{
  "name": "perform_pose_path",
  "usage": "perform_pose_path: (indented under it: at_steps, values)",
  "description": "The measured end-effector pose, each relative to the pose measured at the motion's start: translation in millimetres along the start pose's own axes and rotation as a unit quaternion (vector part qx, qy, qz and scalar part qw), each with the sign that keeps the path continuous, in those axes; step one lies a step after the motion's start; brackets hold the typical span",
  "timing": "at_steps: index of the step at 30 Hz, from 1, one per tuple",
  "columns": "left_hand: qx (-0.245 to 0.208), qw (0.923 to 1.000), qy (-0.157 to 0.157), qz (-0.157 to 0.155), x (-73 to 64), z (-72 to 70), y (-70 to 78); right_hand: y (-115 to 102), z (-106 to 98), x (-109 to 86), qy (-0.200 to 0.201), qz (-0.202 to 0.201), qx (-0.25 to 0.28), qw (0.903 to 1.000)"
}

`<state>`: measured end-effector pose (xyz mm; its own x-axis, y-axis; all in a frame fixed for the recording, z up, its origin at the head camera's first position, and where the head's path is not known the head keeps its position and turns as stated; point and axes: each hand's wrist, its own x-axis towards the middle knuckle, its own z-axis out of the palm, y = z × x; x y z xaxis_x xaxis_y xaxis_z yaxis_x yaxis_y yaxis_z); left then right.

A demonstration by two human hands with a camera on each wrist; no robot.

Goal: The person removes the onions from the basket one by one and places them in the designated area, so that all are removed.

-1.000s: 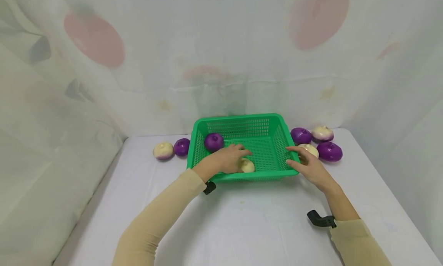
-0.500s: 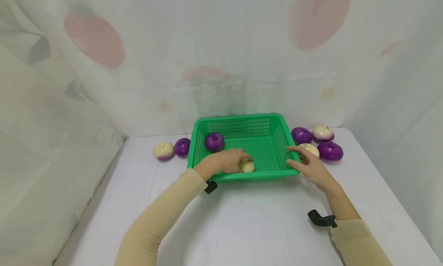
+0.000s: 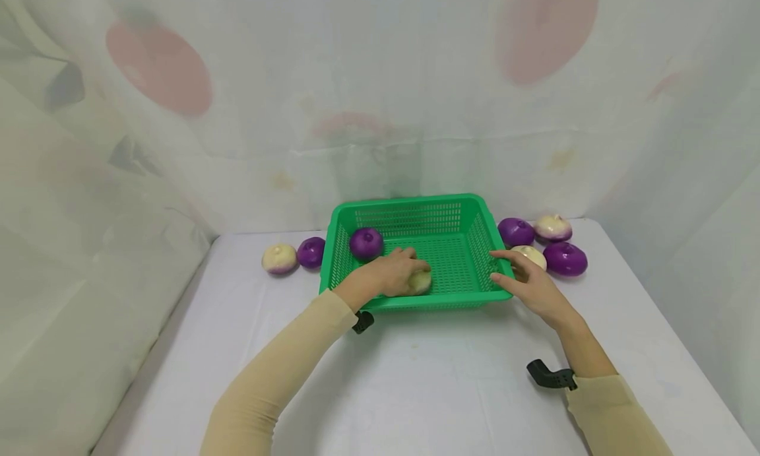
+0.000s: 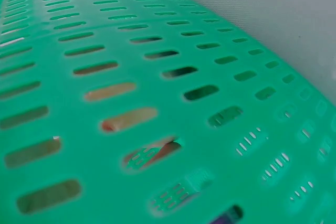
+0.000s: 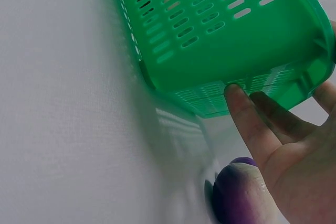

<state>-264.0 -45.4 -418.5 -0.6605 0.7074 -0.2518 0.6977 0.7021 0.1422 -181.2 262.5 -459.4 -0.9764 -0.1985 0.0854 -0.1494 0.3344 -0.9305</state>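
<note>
A green slotted basket (image 3: 410, 204) stands at the middle of the white table. Inside it, near the front wall, my left hand (image 3: 410, 273) curls its fingers over a white onion (image 3: 421, 283) on the basket floor. A purple onion (image 3: 365, 243) lies at the basket's back left. The left wrist view shows only the basket wall (image 4: 157, 35) up close, with skin visible through the slots. My right hand (image 3: 505, 268) is open, its straight fingers and thumb (image 5: 247, 114) against the basket's front right corner (image 5: 273, 85).
Right of the basket lie a white onion (image 3: 532, 254), two purple onions (image 3: 515, 231) (image 3: 565, 258) and a white-purple one (image 3: 553, 227). One purple onion (image 5: 241, 192) lies by my right palm. Left of the basket lie a white onion (image 3: 279, 259) and a purple one (image 3: 311, 252). A curtain hangs behind.
My left hand's fingers, stretched out above the white onion a second ago, have curled down over it. The right hand has stayed at the basket corner.
</note>
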Motion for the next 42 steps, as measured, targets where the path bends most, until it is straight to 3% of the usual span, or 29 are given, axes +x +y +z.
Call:
perform_pose_path:
  at_steps: [7,15,23,31,42]
  values:
    - [-0.014,0.9998,0.011,-0.005,2.0,2.7,-1.7,-0.1,1.0,0.7,-0.001,-0.001,-0.001,1.0000]
    - [-0.017,0.9995,0.000,-0.027,-1.5,-1.5,-4.7,0.8,0.9,0.9,-0.001,-0.003,0.005,1.0000]
    - [-0.010,0.9991,0.020,-0.037,-11.2,-11.1,-14.2,-0.3,-0.8,-0.3,0.001,-0.004,0.004,1.0000]
    - [-0.047,0.9973,0.039,-0.041,-25.8,-15.8,-21.3,0.6,-0.4,0.2,0.001,-0.003,0.000,1.0000]
    - [-0.049,0.9952,0.076,-0.039,-46.9,-20.5,-27.2,0.0,0.3,0.6,0.003,-0.005,0.004,1.0000]
